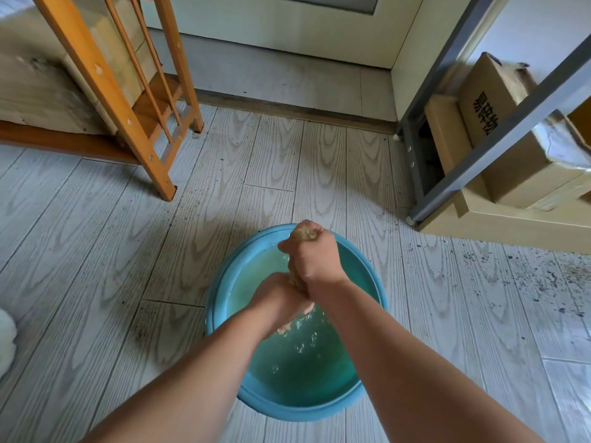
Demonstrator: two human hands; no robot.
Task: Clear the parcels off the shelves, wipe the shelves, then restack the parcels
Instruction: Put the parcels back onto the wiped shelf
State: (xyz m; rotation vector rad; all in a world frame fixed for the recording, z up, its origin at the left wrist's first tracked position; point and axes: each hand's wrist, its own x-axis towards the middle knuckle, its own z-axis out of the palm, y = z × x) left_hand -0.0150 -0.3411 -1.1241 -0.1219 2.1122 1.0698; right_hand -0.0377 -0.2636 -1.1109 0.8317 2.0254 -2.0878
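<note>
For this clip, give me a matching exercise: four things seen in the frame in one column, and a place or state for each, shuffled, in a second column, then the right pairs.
Things
1. cloth
2. basin
3. cardboard box
4. wooden ladder frame

Places or states
A. stands on the floor, top left
B. twisted in the grip of the left hand and right hand
C. sits on the floor, holds water
D. lies on the low shelf of the grey metal rack, right

Pairs: 1-B, 2-C, 3-D, 4-A
</note>
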